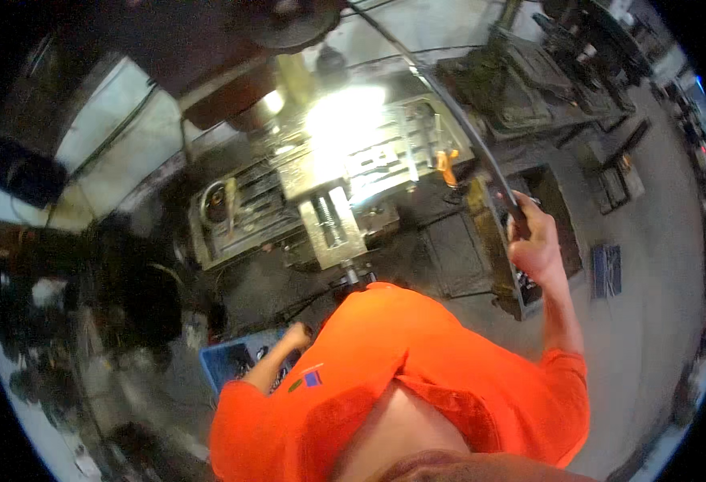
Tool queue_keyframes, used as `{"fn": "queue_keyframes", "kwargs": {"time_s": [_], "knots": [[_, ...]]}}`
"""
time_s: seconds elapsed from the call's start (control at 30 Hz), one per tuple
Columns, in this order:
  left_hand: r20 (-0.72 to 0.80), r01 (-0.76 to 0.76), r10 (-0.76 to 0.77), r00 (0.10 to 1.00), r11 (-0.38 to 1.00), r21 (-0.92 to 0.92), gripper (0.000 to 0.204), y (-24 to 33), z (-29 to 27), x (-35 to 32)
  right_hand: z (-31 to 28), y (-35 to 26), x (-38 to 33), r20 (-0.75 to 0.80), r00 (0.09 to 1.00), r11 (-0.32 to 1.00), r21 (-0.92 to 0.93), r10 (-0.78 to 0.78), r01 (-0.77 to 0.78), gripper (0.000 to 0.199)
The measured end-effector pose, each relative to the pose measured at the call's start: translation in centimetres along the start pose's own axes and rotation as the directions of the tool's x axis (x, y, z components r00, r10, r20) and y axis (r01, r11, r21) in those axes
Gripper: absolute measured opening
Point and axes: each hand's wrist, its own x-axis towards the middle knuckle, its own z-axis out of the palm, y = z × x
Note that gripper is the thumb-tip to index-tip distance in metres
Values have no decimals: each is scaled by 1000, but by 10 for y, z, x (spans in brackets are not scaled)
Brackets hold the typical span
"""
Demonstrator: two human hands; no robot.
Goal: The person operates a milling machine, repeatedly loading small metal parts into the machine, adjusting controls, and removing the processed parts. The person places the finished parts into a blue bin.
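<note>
Beside the vise: milling machine bed, brightly lit.
Right hand: closed around long dark lever, right of the vise; keep the grip firm, pull steadily.
Left hand: below the vise, over blue bin; grip unclear.

A machine workshop: a milling machine with a vise fills the centre, more heavy machines stand upper right.

The person wears a bright orange short-sleeved shirt with a small blue-and-red patch on it.
</note>
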Motion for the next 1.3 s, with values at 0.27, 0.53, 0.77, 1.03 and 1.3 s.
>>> {"fn": "queue_keyframes", "kwargs": {"time_s": [0.27, 0.53, 0.77, 1.03, 1.3], "knots": [[189, -20, 18, 982, 1000, 6, 30, 52, 47, 5, 2, 7, 0, 4, 1000, 1000, 18, -20, 20, 59], [160, -1, 4, 987, 1000, -19, 30, 59, 49, 12, 5, 13, 2, 15, 998, 988, 146, -53, 50, 62], [145, 23, -18, 989, 999, -33, 30, 58, 55, 7, 9, 19, 5, 18, 999, 978, 205, -42, 37, 63], [130, 58, -53, 990, 998, -35, 30, 55, 60, -6, 15, 37, 11, -61, 992, 990, 82, -113, 118, 55], [-41, 149, -148, 988, 989, 17, 30, 40, 26, -38, 16, 36, 13, -34, 993, 991, 60, -117, 119, 57]]}}
